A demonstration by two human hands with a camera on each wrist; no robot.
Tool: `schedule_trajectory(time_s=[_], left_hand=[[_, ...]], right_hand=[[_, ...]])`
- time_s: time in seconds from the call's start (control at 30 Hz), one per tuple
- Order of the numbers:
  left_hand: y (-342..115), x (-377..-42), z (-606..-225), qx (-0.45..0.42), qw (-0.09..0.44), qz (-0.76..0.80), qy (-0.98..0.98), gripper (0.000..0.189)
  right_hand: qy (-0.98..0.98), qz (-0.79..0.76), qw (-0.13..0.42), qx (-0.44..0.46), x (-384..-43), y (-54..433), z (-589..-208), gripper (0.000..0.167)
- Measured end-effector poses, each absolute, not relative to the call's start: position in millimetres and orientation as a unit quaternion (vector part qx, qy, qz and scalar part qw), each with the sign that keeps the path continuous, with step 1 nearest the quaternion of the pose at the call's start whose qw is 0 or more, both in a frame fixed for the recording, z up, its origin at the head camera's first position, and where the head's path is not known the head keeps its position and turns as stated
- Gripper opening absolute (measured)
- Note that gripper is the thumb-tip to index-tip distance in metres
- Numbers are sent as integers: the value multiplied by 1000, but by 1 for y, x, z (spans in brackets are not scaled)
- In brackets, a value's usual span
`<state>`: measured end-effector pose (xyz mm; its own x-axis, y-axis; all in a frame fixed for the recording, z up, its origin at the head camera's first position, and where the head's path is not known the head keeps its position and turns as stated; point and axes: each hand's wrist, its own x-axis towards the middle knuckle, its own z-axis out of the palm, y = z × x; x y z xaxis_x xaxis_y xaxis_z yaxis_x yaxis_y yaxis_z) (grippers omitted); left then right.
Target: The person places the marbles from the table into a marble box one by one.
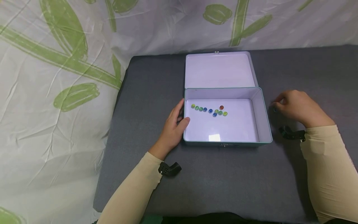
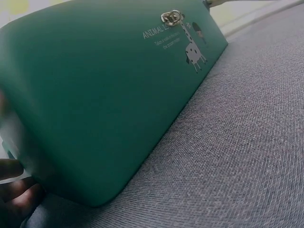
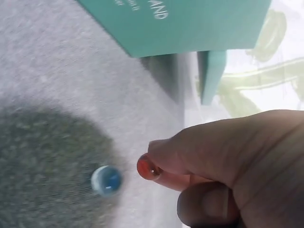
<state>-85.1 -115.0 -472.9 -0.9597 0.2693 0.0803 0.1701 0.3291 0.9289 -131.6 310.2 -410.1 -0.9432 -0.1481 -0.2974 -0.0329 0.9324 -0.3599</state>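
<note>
An open teal tin box (image 1: 236,129) with a pale inside stands in the head view. Several glass marbles (image 1: 210,111), blue, green and yellow, lie on its floor, with one red marble (image 1: 221,107) among them. My left hand (image 1: 172,127) holds the box's left wall, its thumb over the rim and the other fingers outside. To the right of the box, my right hand (image 1: 303,107) pinches an orange-red marble (image 3: 148,167) between thumb and finger. A blue-and-white marble (image 3: 106,181) rests on the table just beside these fingertips.
The box's hinged lid (image 1: 219,70) lies folded back behind it. Dark grey cloth (image 1: 223,180) covers the table, whose left edge shows. A white curtain with green leaf prints (image 1: 173,25) hangs behind and to the left. A metal clasp (image 2: 172,18) juts from the box's front.
</note>
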Motion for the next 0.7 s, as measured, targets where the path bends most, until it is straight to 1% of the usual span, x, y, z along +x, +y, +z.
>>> schedule_trajectory(time_s=[0.3, 0.57, 0.7], left_hand=[[-115, -85, -472, 135, 44, 565, 813, 72], [-116, -85, -471, 140, 41, 571, 808, 72], [-116, -85, -471, 138, 43, 568, 810, 71]], right_hand=[[972, -162, 142, -96, -131, 296, -392, 34], [975, -162, 85, -127, -127, 280, -367, 31], [975, -166, 77, -125, -125, 273, -356, 29]])
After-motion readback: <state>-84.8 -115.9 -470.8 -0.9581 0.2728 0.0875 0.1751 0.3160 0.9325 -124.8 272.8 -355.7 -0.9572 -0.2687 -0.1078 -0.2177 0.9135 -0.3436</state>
